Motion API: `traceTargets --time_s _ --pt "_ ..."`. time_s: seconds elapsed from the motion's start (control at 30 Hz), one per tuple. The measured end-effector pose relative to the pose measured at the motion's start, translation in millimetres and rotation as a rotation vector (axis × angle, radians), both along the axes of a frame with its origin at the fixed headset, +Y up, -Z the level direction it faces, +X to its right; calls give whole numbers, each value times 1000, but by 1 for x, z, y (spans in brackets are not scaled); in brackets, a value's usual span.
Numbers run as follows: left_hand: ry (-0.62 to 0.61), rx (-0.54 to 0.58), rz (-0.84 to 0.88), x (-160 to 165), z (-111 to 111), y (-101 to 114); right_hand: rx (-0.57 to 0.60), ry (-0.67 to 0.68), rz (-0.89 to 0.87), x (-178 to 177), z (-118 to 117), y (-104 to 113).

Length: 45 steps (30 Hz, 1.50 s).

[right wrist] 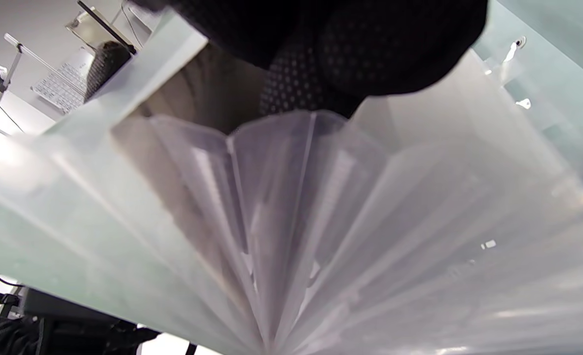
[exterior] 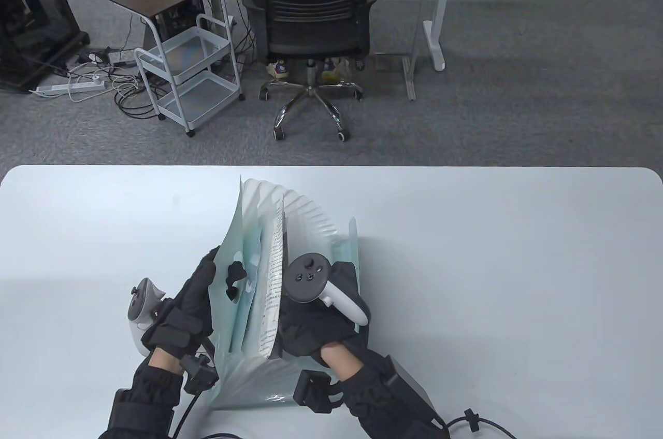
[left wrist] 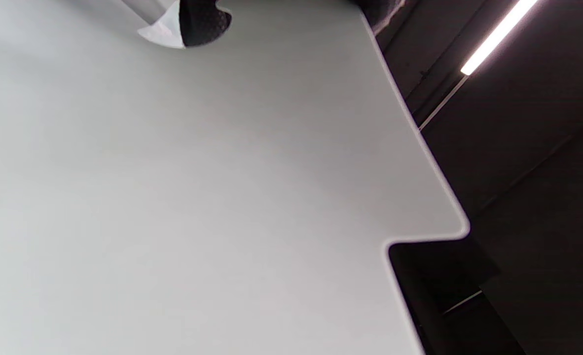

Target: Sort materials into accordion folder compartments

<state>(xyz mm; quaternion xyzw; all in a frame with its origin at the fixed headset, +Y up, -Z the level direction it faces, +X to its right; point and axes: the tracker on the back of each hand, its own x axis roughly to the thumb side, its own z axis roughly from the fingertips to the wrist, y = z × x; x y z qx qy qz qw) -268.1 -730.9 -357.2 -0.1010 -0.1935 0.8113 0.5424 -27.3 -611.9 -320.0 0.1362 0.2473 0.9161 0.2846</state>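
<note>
The left hand (exterior: 189, 299) grips the left cover of the accordion folder (exterior: 300, 231), fingers laid up its outer face while a dark fingertip shows through a cut-out in the pale green plastic. The right hand (exterior: 321, 320) is sunk among the pockets near the folder's right side, closed against the dividers and a printed sheet (exterior: 274, 283); whether it actually pinches that sheet cannot be told. The table view alone shows the whole arrangement: the folder stands fanned open at the middle of the white table (exterior: 518, 263), toward the near edge, its translucent pleats curving away from the person. The right wrist view gives what the overhead cannot, the inside of the folder (right wrist: 291, 222), where frosted dividers run together to a seam at the bottom and the gloved fingers (right wrist: 321, 54) press down from the top. The left wrist view shows only bare tabletop (left wrist: 198, 197), its notched edge, and one fingertip (left wrist: 202, 22) against a folder corner. The sheet stands in a pocket left of the right hand; its lines of print are too small to read.
</note>
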Motion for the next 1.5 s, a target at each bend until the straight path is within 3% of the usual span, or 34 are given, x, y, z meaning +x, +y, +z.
traceTargets --time_s 0.37,0.57,0.77,1.13,1.5 --pt "3 1 -8 -1 0 0 78 -6 -29 9 14 17" --pt "8 4 -30 -2 -1 0 288 -72 -99 27 27 45" --pt "15 6 -48 -2 -1 0 408 -56 -243 42 33 59" --pt "43 18 -127 -1 0 4 483 -140 -431 83 26 51" --pt "79 54 -223 1 3 13 364 -244 -445 120 1 19"
